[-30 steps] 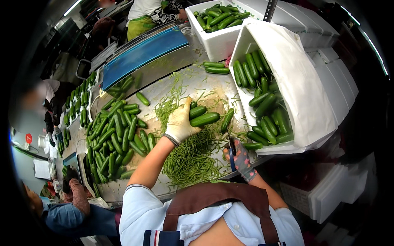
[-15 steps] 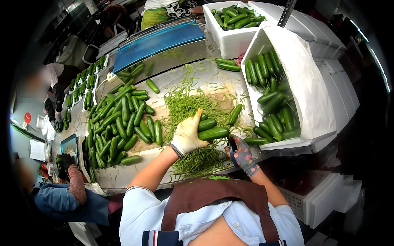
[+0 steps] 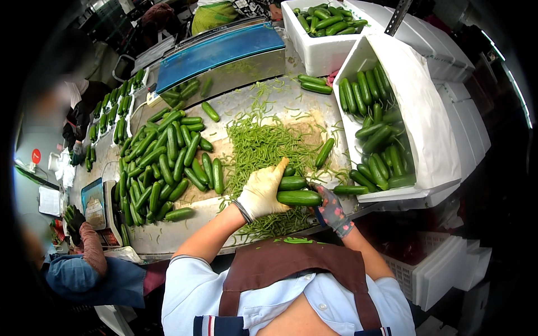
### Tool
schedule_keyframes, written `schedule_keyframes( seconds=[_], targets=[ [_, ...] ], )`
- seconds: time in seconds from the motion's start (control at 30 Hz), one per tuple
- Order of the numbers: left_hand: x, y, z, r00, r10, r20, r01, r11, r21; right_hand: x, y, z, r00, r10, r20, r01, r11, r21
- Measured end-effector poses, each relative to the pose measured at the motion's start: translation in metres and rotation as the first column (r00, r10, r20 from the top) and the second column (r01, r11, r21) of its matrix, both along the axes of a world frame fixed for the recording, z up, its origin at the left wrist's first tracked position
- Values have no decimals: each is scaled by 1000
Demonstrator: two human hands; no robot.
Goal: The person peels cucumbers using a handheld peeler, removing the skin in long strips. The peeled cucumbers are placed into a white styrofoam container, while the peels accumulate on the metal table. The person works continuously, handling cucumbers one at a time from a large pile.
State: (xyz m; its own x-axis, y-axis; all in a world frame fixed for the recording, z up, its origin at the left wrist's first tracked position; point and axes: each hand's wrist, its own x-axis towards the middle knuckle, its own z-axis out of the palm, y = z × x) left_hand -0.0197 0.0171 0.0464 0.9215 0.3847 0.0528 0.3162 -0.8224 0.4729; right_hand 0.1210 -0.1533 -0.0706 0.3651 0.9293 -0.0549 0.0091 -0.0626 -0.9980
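Observation:
My left hand [image 3: 263,190], in a cream glove, grips several cucumbers [image 3: 298,198], their ends pointing right toward my right hand [image 3: 335,214]. That hand, in a grey floral glove, is closed on blue-handled scissors [image 3: 320,217], whose blades are hidden behind the cucumbers. Thin green stem-like pieces [image 3: 263,143] are scattered thickly around and under both hands on the metal table [image 3: 224,89]. A loose cucumber [image 3: 325,152] lies just beyond my right hand, and a large pile of cucumbers [image 3: 162,168] spreads to the left of my left hand.
A foam box of cucumbers [image 3: 420,112] stands at right, another [image 3: 305,47] behind it, beside a blue-topped steel machine [image 3: 218,47]. Trayed cucumbers [image 3: 117,106] line the left. A scale [image 3: 95,201] sits near a co-worker [image 3: 95,277]; other people stand behind. A crate [image 3: 414,269] is below right.
My left hand has moved down and right with the cucumbers, closer to my right hand, so they now cover more of the scissors. The view has shifted, putting the table's contents slightly elsewhere in frame.

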Motion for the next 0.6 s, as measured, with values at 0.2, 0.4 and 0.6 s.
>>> schedule_keyframes(
  seconds=[0.2,0.4,0.6],
  targets=[
    [1,1,-5,1000,-13,-2,13,995,-103,6,8,-30,741,-74,-667,116,993,20],
    [-3,23,-33,890,456,23,323,-594,-736,3,8,-32,197,-58,-979,23,998,-54],
    [-3,41,-22,579,789,-204,561,-567,-603,-18,7,-19,953,-29,-303,-12,991,-133]
  ],
)
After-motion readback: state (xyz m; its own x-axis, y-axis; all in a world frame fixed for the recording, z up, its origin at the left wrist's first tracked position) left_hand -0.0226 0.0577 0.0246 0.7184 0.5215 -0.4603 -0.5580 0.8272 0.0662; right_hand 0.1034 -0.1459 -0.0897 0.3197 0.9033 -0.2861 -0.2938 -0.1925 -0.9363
